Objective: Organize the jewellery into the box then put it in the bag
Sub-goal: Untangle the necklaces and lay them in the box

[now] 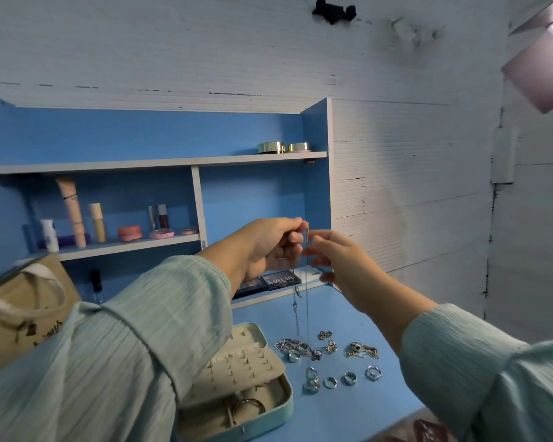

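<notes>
The left hand (pixel 270 245) pinches one thin necklace chain (pixel 307 301) up high. The right hand (pixel 339 263), fingers loosely open, touches it. Three rings (pixel 350 378) lie at five o'clock from the open jewellery box (pixel 281 400), near the desk edge (pixel 393 425). One bag (pixel 29 314) stands at nine o'clock.

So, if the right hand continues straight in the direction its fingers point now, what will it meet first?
Most likely the thin necklace chain hanging from the left hand. The right hand points left and slightly up, its fingertips about at the chain; the left hand's fingers are just beyond. Depth between them is unclear.
</notes>
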